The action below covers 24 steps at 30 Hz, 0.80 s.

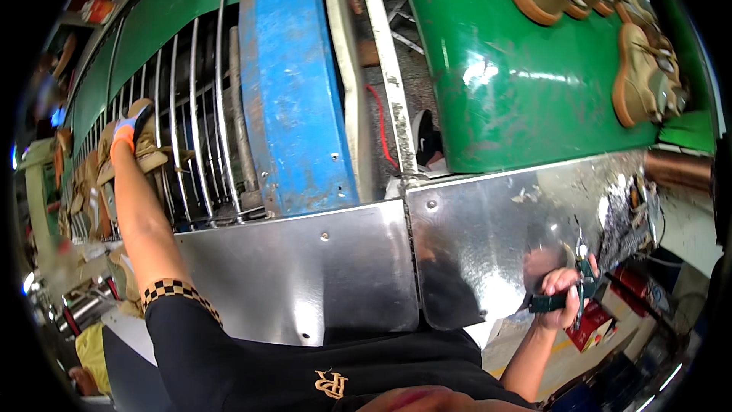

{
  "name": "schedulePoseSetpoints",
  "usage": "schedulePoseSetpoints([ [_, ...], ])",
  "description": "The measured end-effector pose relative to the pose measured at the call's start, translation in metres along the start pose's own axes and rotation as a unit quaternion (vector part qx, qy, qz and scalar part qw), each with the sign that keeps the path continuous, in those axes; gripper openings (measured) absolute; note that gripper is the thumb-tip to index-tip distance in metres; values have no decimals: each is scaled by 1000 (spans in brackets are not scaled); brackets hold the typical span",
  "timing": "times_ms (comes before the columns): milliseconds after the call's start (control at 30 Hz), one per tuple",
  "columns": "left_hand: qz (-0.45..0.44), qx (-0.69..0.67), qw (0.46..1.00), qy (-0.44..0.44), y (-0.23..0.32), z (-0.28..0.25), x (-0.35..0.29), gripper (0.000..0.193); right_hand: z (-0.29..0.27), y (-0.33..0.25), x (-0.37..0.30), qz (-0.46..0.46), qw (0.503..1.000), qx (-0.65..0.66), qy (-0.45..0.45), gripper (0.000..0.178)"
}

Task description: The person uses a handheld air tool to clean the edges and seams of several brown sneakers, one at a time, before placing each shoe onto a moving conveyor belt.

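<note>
My left arm stretches out to a metal-rod rack point(177, 99) on the left. There my left hand point(126, 132), in a lilac and orange glove, is closed on a tan shoe point(149, 154); its fingertips are partly hidden. More tan shoes point(95, 206) lie around that hand on the rack. At the lower right, above the steel tabletop's edge, my right hand point(560, 296) is wrapped round a dark green hand tool point(550, 303) with a thin light-coloured tip; its exact kind is unclear. The tool points away from me and touches no shoe.
Steel plates point(297, 275) form the near work surface. Beyond them run a blue beam point(293, 84) and a curved green panel point(518, 99) with several tan, gum-soled shoes point(634, 76) at its far right. A red box point(591, 328) sits below right. Open gaps show between the rods.
</note>
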<state>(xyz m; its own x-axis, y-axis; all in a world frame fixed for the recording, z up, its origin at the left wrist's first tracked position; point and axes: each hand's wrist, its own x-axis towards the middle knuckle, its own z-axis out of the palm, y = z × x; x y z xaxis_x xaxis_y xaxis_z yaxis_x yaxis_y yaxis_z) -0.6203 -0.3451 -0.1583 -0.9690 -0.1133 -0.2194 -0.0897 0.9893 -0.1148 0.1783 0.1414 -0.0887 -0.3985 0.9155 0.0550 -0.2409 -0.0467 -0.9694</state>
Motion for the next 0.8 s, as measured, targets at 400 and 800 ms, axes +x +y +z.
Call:
schedulePoseSetpoints([
  [400,305,-165,819,458,108,-57,-327,71,-8,5,-1,10,997,76,-21,61],
  [800,379,-637,561,368,100,-39,-539,50,-16,2,1,-27,996,18,-85,52],
])
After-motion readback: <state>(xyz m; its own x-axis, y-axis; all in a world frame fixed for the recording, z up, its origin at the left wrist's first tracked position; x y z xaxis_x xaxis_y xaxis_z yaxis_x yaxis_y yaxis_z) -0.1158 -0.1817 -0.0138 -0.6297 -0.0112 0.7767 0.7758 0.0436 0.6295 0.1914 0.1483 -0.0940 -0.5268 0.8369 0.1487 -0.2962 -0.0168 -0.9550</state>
